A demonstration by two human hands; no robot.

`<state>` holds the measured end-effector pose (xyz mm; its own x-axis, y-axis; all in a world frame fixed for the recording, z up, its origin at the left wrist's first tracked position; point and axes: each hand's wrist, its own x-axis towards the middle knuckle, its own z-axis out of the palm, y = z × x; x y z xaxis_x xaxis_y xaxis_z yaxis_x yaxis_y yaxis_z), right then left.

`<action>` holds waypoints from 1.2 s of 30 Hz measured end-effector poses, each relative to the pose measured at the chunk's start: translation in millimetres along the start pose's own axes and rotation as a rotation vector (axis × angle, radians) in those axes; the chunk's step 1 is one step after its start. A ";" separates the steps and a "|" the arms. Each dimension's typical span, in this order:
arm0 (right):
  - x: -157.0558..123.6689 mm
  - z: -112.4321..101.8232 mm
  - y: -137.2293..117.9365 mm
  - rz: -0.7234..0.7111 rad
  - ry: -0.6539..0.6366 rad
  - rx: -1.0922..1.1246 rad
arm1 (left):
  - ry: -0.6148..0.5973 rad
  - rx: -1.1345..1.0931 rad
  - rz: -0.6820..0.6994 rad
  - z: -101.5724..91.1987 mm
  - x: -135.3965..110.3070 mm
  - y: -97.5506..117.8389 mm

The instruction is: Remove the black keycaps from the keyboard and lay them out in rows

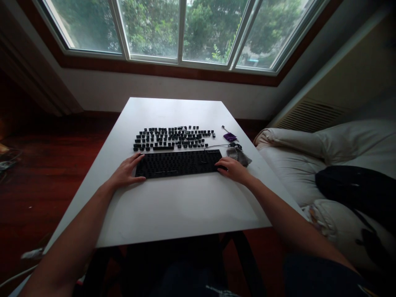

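Observation:
A black keyboard [179, 163] lies on the white table in front of me, with its keycaps off. My left hand [125, 170] grips its left end, fingers at the far corner and thumb at the near corner. At the right end, my right hand [232, 169] holds the edge between thumb and curled fingers. Loose black keycaps [168, 136] stand in rows just beyond the keyboard, a long spacebar cap [163, 147] among the nearest. Close to my right hand lies a crumpled grey cloth [239, 156], and a dark cable [221, 145] runs beside it.
A small purple item [229, 137] and a small brush-like tool [225, 128] lie toward the table's right side. The white table [179, 210] extends toward me. A light sofa [287, 152] with a black bag [355, 189] stands on the right, and a window [179, 31] is ahead.

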<state>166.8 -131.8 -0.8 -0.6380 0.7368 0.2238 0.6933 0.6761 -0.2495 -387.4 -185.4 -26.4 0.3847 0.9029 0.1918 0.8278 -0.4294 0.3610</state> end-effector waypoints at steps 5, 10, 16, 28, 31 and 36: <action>-1.2 1.9 -2.3 0.009 0.014 -0.053 | -0.006 0.004 -0.003 0.5 0.2 -0.8; -1.2 2.9 -5.4 -0.008 -0.005 -0.107 | -0.007 0.007 0.001 1.6 0.7 -1.6; -8.9 15.6 -14.2 0.033 0.094 -0.125 | -0.003 0.005 -0.001 1.3 1.3 -1.7; -7.2 43.5 -42.7 0.050 0.083 -0.262 | 0.001 -0.007 0.002 0.9 2.6 0.6; -8.4 50.3 -39.4 0.042 0.061 -0.265 | 0.001 -0.012 0.007 0.3 3.1 0.7; -8.6 52.8 -37.1 0.025 0.083 -0.234 | -0.006 -0.011 0.002 -0.4 2.5 -0.3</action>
<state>128.9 -163.5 -43.2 -0.5964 0.7447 0.2996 0.7736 0.6329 -0.0333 -386.8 -182.9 -25.6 0.3890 0.9020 0.1872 0.8223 -0.4316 0.3710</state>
